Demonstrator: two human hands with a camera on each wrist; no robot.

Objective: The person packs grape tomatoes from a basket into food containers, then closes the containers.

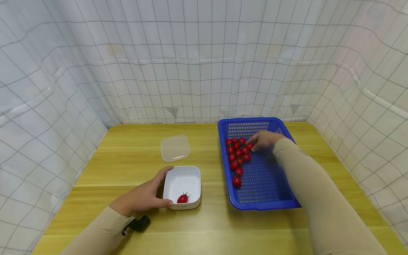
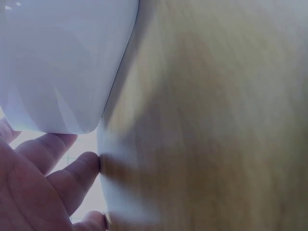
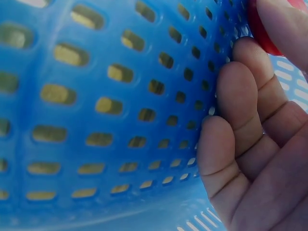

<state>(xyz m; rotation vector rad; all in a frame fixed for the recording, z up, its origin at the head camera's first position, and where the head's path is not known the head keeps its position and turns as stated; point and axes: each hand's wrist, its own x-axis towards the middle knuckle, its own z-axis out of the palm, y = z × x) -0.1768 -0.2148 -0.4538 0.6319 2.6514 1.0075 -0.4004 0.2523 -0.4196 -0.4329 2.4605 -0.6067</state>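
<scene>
In the head view my left hand [image 1: 145,194] holds a square white container [image 1: 182,179] by its left side, the thumb at the near corner and a finger at the far one. One red cherry tomato [image 1: 182,199] with a green stem lies inside, against the near wall. Over in a blue plastic basket [image 1: 234,202], my right hand [image 1: 265,139] reaches among several cherry tomatoes [image 1: 238,161] and pinches one tomato [image 1: 250,146] between thumb and index finger. From the right wrist, that red tomato [image 3: 262,31] shows by the thumb; the other fingers [image 3: 216,144] bend near the basket's mesh.
A translucent lid [image 1: 175,148] lies flat on the wooden table [image 1: 210,230] behind the white container. Grid-patterned white curtains [image 1: 204,71] enclose the back and both sides. A small black device [image 1: 140,224] is strapped at the left wrist.
</scene>
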